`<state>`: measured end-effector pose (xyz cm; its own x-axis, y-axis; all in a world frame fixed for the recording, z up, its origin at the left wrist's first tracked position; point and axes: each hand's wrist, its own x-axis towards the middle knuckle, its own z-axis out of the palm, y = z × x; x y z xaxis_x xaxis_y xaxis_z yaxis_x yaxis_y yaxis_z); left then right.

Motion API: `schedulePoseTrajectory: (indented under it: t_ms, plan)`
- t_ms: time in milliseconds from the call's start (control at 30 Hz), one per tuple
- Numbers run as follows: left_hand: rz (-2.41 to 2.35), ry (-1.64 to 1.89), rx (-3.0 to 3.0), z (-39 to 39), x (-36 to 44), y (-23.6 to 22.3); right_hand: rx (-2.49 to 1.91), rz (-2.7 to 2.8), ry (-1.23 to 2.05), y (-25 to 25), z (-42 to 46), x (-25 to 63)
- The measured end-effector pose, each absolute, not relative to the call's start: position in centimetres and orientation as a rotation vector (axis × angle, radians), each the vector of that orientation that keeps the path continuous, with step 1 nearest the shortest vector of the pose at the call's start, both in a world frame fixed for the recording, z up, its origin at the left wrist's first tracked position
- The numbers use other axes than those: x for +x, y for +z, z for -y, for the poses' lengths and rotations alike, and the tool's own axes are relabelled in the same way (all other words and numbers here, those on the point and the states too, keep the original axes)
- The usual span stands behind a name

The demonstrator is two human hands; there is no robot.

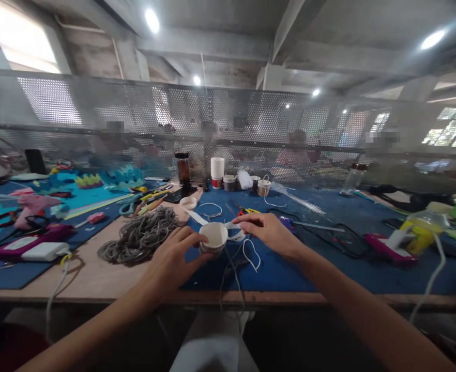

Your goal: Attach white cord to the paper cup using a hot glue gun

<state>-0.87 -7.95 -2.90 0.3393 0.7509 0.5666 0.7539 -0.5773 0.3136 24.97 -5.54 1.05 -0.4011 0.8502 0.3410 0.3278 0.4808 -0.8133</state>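
My left hand (pixel 183 248) is closed around the side of a small whitish cup (pixel 214 235), thumb low and fingers near the rim. The cup stands slightly tilted, its open mouth towards me. My right hand (pixel 269 233) pinches the end of a white strip (pixel 231 226) just right of the cup's rim. Behind the cup, a white band (pixel 200 218) runs back to a white roll (pixel 188 202); whether both strips are one piece is hidden. Below my right fingers lies a white piece with dark lettering (pixel 237 237). Grey cord and a white string (pixel 253 258) trail in front.
A heap of grey cord (pixel 145 235) lies left of the cup. Behind are pliers (pixel 247 211), stacked paper cups (pixel 217 171), cord-wrapped cups (pixel 264 187) and a dark jar (pixel 182 168). A glue bottle (pixel 425 227) stands at right; a power strip (pixel 30 243) lies left.
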Motion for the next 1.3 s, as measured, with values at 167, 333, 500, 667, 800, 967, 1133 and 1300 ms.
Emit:
schedulePoseTrajectory:
  t_ms: [167, 333, 500, 667, 800, 967, 1133, 1300]
  plan:
    - [1.682, -1.272, -2.494, 8.2, -1.5, -3.9, -0.984, 2.054, 0.808, 1.9, 5.6, 24.7]
    - [1.638, -1.5, -2.498, 7.9, -1.5, -4.5, -1.016, 2.223, 0.505, 3.0, 5.5, 24.5]
    - [1.712, -1.662, -2.659, 7.5, -1.1, -4.5, -1.126, 2.423, 0.076, 4.8, 5.3, 23.5]
    - [1.766, -1.751, -2.77, 7.0, -1.0, -4.6, -1.198, 2.64, -0.304, 7.0, 5.4, 21.6]
    - [1.669, -1.809, -2.783, 6.6, -1.0, -5.1, -1.255, 2.773, -0.465, 8.3, 5.3, 19.7]
    - [1.592, -1.797, -2.745, 6.1, -1.0, -5.8, -1.249, 2.836, -0.569, 8.4, 4.6, 18.1]
    - [1.631, -1.719, -2.726, 6.2, -1.1, -5.8, -1.236, 2.831, -0.687, 8.0, 4.2, 17.6]
    - [1.662, -1.751, -2.764, 6.5, -1.2, -5.6, -1.215, 2.822, -0.769, 7.8, 4.5, 17.1]
